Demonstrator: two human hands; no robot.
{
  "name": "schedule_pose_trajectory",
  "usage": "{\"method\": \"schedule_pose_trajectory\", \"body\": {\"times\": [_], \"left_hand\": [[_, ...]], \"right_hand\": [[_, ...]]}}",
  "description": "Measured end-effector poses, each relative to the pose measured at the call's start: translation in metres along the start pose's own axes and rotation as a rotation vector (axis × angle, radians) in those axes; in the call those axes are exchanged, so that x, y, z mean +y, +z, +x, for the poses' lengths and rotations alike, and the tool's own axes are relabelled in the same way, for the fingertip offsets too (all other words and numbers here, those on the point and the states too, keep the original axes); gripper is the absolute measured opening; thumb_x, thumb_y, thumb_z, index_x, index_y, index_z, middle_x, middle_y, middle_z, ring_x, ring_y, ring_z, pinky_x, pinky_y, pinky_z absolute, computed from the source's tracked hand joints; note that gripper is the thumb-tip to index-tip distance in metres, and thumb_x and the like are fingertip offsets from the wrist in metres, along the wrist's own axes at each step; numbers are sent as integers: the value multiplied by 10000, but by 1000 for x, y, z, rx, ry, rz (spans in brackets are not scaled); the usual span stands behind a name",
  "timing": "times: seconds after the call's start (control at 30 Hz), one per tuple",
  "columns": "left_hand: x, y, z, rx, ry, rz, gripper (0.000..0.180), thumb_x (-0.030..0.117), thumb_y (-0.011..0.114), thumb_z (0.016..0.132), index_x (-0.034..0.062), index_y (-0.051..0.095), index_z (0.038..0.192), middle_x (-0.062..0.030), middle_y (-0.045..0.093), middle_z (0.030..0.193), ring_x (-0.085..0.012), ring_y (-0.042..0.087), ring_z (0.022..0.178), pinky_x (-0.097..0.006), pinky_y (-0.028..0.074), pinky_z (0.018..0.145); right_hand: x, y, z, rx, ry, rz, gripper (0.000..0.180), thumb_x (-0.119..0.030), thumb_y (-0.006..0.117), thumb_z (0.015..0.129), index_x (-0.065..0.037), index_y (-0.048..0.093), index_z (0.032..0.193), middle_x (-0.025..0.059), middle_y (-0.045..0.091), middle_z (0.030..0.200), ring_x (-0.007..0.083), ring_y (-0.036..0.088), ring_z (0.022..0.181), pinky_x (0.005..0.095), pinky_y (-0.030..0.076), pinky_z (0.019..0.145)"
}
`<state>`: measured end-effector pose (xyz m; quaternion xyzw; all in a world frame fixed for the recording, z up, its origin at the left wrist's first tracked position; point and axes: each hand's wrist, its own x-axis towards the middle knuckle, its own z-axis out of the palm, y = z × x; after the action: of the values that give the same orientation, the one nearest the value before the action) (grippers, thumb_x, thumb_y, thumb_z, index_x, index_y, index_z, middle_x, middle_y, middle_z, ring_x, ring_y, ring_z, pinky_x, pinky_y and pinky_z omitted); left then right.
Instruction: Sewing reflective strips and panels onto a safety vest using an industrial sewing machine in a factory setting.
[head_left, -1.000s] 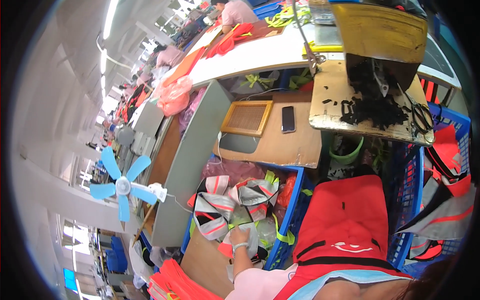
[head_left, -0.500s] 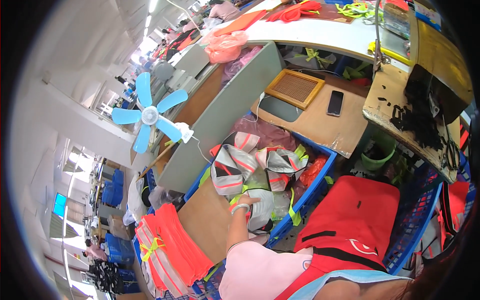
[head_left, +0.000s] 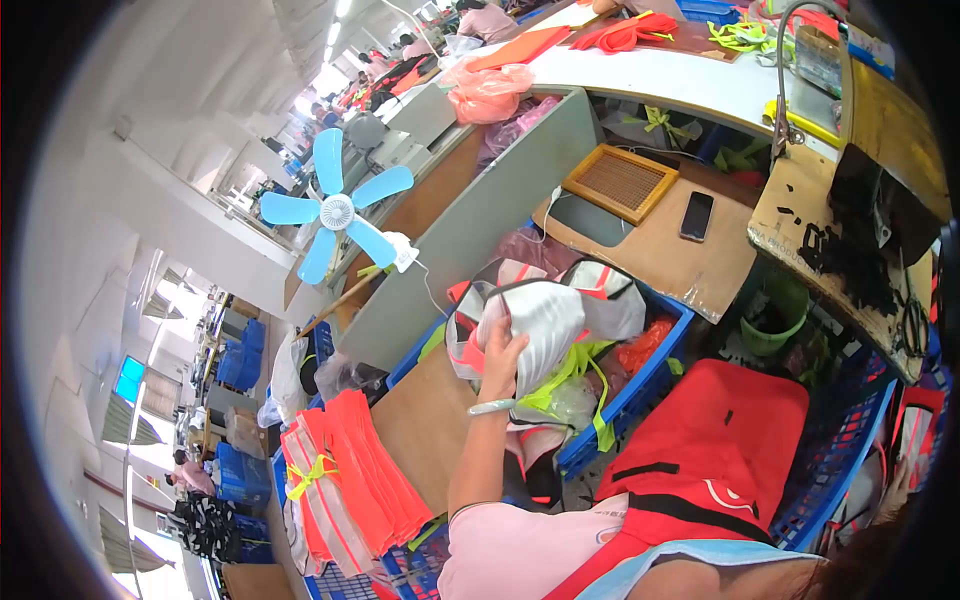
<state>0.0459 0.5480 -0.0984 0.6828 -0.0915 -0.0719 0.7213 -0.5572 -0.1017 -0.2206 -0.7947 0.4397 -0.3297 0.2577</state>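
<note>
My left hand (head_left: 500, 362) is closed on a silvery-white reflective fabric piece (head_left: 545, 318) with dark edging. Its fingertips are partly hidden by the cloth. The piece lies over a heap of similar grey, white and coral pieces (head_left: 610, 300) in a blue plastic crate (head_left: 645, 375). Yellow-green straps (head_left: 570, 370) hang just beside the hand. At the far right rim, what looks like part of my right hand (head_left: 893, 492) shows among coral and grey fabric pieces (head_left: 912, 432) over another blue basket (head_left: 840, 455). Its fingers are too unclear to read.
A stack of coral strips (head_left: 370, 465) tied with yellow ribbon lies left of a brown board (head_left: 415, 435). Ahead are a blue-bladed fan (head_left: 337, 211), a grey partition (head_left: 480, 210), a phone (head_left: 697, 216) and a wooden-framed mesh (head_left: 620, 183). A green bucket (head_left: 775, 325) stands to the right.
My left hand has moved forward and up the heap, bringing the reflective piece with it over the other pieces. The yellow-green straps are more exposed. The whole view has shifted slightly.
</note>
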Motion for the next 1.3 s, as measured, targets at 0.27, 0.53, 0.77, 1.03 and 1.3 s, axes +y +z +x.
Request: {"method": "schedule_pose_trajectory", "body": {"times": [0.27,0.53,0.77,1.03,1.3], "left_hand": [[113,70,-9,56,335,-22,469,-43,591,835,-1,484,1290,-56,539,1255,-155,509,1148,-300,406,972],[171,102,-34,-29,560,-242,522,-46,560,791,27,496,1304,-110,558,1262,-241,527,1169,-390,389,1024],[144,134,-43,-175,586,-218,420,-34,538,780,-9,509,1199,-100,592,1161,-183,552,1067,-339,398,975],[79,73,-1,-270,179,94,332,-5,563,830,-3,540,1161,-56,623,1056,-121,574,956,-261,414,896],[27,94,31,-36,484,894,321,89,643,864,-8,571,1161,-95,622,1059,-205,590,958,-301,447,883]], "right_hand": [[-213,102,1,-227,-163,196,219,-99,513,964,39,605,1107,119,642,1070,209,597,1017,292,435,914],[-430,200,-17,-666,-367,692,755,-285,712,772,-51,376,1406,122,463,1366,250,455,1256,350,351,1043],[-422,223,-45,-844,187,1092,541,-282,663,889,20,487,1302,94,563,1235,148,538,1085,301,438,929],[-394,192,-50,-708,141,1051,366,-217,607,933,20,576,1211,54,635,1120,132,560,1013,296,450,894],[-416,154,-3,-781,-462,153,241,-212,619,835,-36,642,998,199,618,821,366,610,795,430,487,700]]}}
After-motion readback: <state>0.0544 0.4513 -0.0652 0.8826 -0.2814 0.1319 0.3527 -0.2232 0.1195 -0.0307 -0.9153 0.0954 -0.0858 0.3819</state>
